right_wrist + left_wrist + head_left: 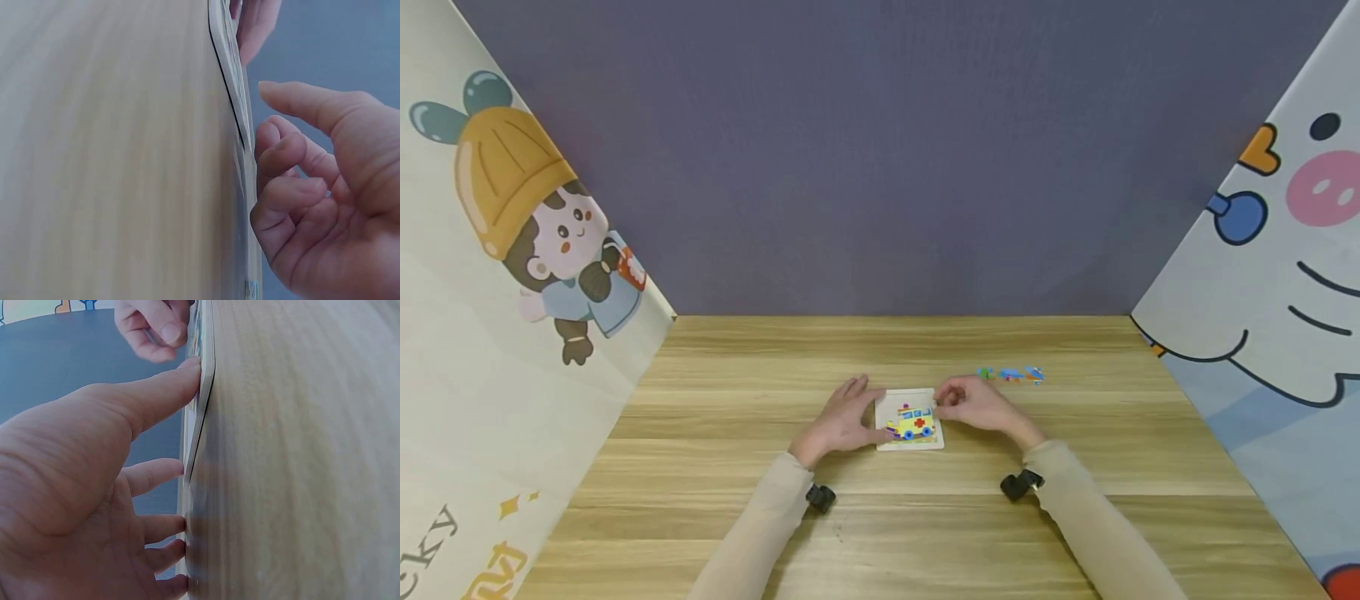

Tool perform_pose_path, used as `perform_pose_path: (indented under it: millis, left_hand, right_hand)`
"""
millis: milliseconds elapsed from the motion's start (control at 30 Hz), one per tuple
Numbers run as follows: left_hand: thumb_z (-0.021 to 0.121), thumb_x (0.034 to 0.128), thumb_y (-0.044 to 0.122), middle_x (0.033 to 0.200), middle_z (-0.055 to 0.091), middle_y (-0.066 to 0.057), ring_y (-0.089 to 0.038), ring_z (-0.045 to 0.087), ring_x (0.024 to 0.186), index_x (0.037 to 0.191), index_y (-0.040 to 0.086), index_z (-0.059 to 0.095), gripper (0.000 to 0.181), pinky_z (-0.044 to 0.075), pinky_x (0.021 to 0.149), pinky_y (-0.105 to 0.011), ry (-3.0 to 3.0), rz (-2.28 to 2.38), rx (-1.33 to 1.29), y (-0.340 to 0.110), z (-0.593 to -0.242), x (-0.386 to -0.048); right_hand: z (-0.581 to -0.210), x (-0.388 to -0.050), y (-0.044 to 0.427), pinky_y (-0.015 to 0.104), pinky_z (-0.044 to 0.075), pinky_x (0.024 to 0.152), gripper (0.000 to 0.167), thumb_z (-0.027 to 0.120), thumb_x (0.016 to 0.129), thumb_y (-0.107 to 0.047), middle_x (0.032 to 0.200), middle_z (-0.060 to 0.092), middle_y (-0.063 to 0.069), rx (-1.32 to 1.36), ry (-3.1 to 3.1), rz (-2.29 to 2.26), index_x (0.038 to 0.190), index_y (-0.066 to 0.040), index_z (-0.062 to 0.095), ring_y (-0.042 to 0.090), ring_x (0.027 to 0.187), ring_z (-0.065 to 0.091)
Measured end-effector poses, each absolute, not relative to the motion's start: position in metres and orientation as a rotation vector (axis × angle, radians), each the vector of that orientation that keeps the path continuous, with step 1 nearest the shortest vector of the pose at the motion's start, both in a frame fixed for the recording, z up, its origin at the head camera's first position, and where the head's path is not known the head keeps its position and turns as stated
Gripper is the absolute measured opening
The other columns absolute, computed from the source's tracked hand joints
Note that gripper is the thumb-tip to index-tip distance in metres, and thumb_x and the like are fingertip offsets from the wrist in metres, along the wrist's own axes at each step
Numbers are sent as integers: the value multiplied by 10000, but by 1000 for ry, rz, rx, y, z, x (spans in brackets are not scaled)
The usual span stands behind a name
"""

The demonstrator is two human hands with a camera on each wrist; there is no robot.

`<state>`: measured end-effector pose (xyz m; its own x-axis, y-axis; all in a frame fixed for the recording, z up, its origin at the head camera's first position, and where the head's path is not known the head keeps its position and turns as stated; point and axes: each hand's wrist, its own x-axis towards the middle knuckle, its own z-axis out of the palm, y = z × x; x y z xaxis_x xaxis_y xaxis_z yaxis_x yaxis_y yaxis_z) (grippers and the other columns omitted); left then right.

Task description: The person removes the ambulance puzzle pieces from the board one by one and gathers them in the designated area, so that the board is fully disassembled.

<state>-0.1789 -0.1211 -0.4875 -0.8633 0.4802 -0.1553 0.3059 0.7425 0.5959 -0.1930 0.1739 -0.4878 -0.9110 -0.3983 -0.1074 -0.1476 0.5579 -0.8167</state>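
Left hand (846,417) spread wide, fingers fairly straight, gripping nothing, braced at the left edge of a puzzle tray (910,447); right hand (977,404) at the tray's right edge, fingers loosely bent, no piece visible in them. Head view: tray lies flat near mid-worktop (737,467), left to right, nearer the far edge than the bottom of the picture. In it, a yellow ambulance picture (916,422) with red cross and blue wheels fills the near right part; the far left part shows pale, bare tray floor. Loose pieces (1011,375) in a short row, past the right hand, toward the worktop's far right corner, outside the tray. Left wrist view: thumb (165,390) presses on the tray's rim; index tip by its edge, contact unclear; other fingertips at the wood. A good brace, I judge: firm enough to stop sliding, best off the seams. Right wrist view: right thumb stands apart from the bent fingers, nothing seen in the gap; coloured bits at the bottom, probably the loose pieces. For a neat fit, I would hold each piece by its sides, match its outline, lower it level, then press flat, not force a corner.
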Motion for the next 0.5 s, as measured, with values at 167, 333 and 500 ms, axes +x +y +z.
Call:
perform_pose_path:
  millis: [167, 333, 500]
  left_hand:
    - [811, 908, 504, 1777, 167, -217, -436, 113, 1657, 1615, 135, 463, 870, 121, 1342, -630, 2644, 819, 605, -121, -487, -179]
    - [805, 911, 508, 1776, 164, -223, -441, 115, 1655, 1616, 135, 461, 869, 125, 1337, -644, 2643, 817, 606, -121, -486, -180]
    - [801, 917, 501, 1773, 171, -231, -447, 116, 1653, 1615, 133, 464, 858, 134, 1330, -662, 2642, 819, 610, -121, -486, -179]
  right_hand:
    - [-490, -195, 162, 235, 498, 645, 264, 838, 919, -195, 881, 712, 17, -511, 2487, -1274, 1124, -54, 752, 122, 763, 616]
    - [-490, -195, 149, 239, 485, 623, 279, 832, 921, -230, 883, 726, 8, -555, 2473, -1240, 1147, -83, 761, 118, 747, 617]
    - [-491, -195, 139, 236, 468, 624, 281, 823, 931, -258, 864, 696, -13, -562, 2466, -1175, 1163, -113, 763, 111, 730, 582]
